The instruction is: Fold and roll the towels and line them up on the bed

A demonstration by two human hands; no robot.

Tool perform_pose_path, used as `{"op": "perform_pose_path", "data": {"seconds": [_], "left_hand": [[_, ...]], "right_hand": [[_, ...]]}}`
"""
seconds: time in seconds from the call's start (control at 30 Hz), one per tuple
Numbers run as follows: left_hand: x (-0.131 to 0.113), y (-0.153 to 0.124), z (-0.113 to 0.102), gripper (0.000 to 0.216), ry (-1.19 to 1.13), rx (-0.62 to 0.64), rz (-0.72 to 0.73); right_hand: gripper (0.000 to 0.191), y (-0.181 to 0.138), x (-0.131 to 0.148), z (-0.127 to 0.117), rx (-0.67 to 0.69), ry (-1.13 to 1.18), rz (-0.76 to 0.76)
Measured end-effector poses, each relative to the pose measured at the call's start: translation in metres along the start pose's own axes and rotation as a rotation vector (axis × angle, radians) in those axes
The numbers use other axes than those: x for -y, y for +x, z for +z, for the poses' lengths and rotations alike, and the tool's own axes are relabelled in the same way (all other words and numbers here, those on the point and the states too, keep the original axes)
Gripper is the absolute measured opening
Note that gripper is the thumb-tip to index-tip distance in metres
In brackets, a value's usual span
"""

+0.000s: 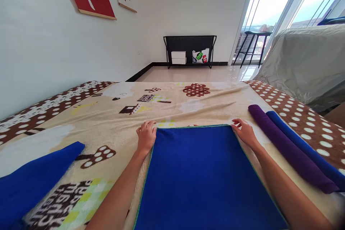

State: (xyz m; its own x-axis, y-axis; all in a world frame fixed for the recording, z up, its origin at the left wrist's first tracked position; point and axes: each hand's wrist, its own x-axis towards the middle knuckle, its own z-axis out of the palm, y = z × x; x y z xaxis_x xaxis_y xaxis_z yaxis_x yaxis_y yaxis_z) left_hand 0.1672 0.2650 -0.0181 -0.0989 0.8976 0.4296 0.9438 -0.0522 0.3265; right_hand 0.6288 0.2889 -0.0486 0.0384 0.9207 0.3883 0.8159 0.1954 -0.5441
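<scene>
Two bare hands show in the head view, at the far corners of a flat blue cloth [202, 172] lying on a patterned blanket [221, 111] in front of the person. The left hand [146, 138] pinches the far left corner, fingers bent; the right hand [244, 132] pinches the far right corner between thumb and fingers. Between them the far edge runs nearly straight, trimmed with green stitching [195, 127]. The side edges spread toward the bottom of the view, beside the forearms; the near edge is out of frame.

To the left, a broad stretch of blanket separates the left hand from a second blue cloth [40, 172]. The right side is tighter: a purple roll [288, 147] lies near the right hand, with a blue roll [304, 147] along its outer side. Ahead, the blanket continues well past the fingertips to its far edge, with pale floor [226, 73] beyond.
</scene>
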Motion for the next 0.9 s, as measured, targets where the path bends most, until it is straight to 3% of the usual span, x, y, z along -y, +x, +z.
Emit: {"op": "perform_pose_path", "data": {"seconds": [0.07,0.13,0.2,0.27,0.4,0.53,0.67,0.8,0.9], "left_hand": [[-0.026,-0.007,-0.016,0.036,-0.011,0.04,0.14],[-0.058,-0.019,-0.022,0.043,-0.035,0.145,0.358],[-0.086,-0.036,-0.016,0.051,-0.047,0.283,0.586],[-0.101,-0.05,-0.002,0.056,-0.02,0.383,0.693],[-0.086,-0.059,0.022,0.058,0.029,0.436,0.587],[-0.057,-0.05,0.026,0.054,0.059,0.36,0.348],[-0.044,-0.043,0.027,0.057,0.115,0.292,0.195],[-0.049,-0.046,0.02,0.058,0.165,0.232,0.13],[-0.072,-0.071,0.003,0.052,0.188,0.224,0.196]], "right_hand": [[0.044,-0.005,0.027,-0.011,0.026,0.027,-0.047],[0.049,-0.016,0.06,-0.013,0.134,0.068,-0.168],[0.055,-0.03,0.091,-0.002,0.29,0.083,-0.334],[0.06,-0.046,0.109,0.016,0.412,0.025,-0.451],[0.061,-0.06,0.099,0.044,0.474,-0.133,-0.436],[0.062,-0.055,0.065,0.041,0.362,-0.205,-0.28],[0.067,-0.047,0.046,0.033,0.289,-0.242,-0.164],[0.066,-0.046,0.047,0.024,0.278,-0.253,-0.132],[0.069,-0.067,0.072,0.02,0.303,-0.236,-0.174]]}}
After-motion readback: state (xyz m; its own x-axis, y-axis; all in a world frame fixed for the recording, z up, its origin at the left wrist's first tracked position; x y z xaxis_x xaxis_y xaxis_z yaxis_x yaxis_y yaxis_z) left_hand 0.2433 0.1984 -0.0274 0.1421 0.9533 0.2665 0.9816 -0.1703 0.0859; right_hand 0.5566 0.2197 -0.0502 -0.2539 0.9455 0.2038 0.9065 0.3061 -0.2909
